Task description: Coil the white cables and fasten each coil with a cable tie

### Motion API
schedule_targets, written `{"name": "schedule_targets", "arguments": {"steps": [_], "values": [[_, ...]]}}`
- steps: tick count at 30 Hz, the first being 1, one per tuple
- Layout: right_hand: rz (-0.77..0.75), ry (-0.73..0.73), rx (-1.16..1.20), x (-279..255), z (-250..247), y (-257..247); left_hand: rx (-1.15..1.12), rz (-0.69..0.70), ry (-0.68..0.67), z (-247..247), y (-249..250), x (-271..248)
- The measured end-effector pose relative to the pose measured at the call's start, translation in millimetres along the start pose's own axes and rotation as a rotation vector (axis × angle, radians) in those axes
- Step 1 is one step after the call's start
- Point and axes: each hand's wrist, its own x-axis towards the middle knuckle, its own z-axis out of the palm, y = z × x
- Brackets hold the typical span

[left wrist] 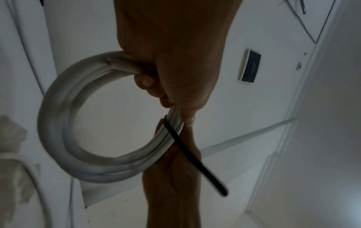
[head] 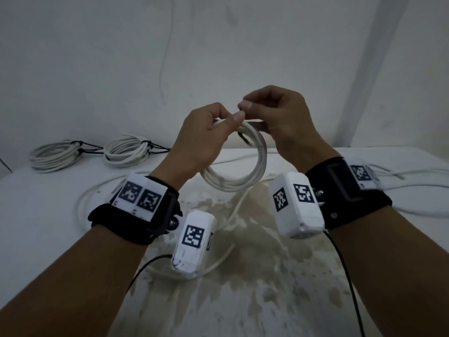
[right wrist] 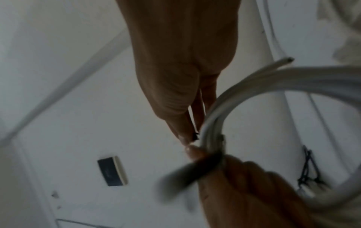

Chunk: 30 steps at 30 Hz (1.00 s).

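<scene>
Above the table I hold a white cable coil (head: 239,166) upright between both hands. My left hand (head: 227,124) grips its top, fingers curled round the strands (left wrist: 126,66). A black cable tie (left wrist: 175,135) wraps the bundle just beyond those fingers, and its free tail sticks out past the coil. My right hand (head: 245,107) pinches the tie's end (right wrist: 195,136) right beside the coil (right wrist: 254,80). The tie's tail (right wrist: 187,172) shows only as a blur in the right wrist view. Whether the tie is pulled tight cannot be made out.
Two tied white coils (head: 56,154) (head: 128,149) lie at the back left of the white table (head: 48,227). Loose white cable runs across the table under my hands (head: 94,193) and off to the right (head: 413,173). A wall stands close behind.
</scene>
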Motion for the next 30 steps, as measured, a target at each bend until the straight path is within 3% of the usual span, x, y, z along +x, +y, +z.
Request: {"name": "schedule_targets", "arguments": {"steps": [5, 10, 12, 15, 17, 19, 20, 23, 27, 30], "values": [[-0.074, -0.100, -0.031, 0, 2, -7, 0.073, -0.026, 0.048, -1, 1, 0], [-0.082, -0.075, -0.041, -1, 0, -4, 0.056, -0.005, -0.012, -3, 6, 1], [-0.110, -0.064, -0.136, 2, 2, -2, 0.007, -0.039, 0.020, -6, 4, 2], [-0.274, -0.047, -0.488, 6, 3, -3, -0.032, -0.115, 0.131, -14, 3, 6], [-0.367, -0.190, -0.665, 4, 4, -9, -0.044, -0.159, 0.216, -22, 3, 10], [-0.374, -0.342, -0.671, -1, 9, -14, -0.033, -0.189, 0.269, -28, 3, 12], [-0.379, -0.351, -0.625, -3, 14, -16, -0.024, -0.197, 0.278, -29, 3, 11], [-0.387, -0.205, -0.437, -8, 29, -19, -0.031, -0.204, 0.264, -24, 4, 9], [-0.127, 0.030, -0.097, -10, 33, -28, -0.042, -0.187, 0.217, -13, 12, 6], [-0.140, 0.122, -0.371, -5, 30, -27, -0.025, -0.172, 0.228, -8, 15, 4]]}}
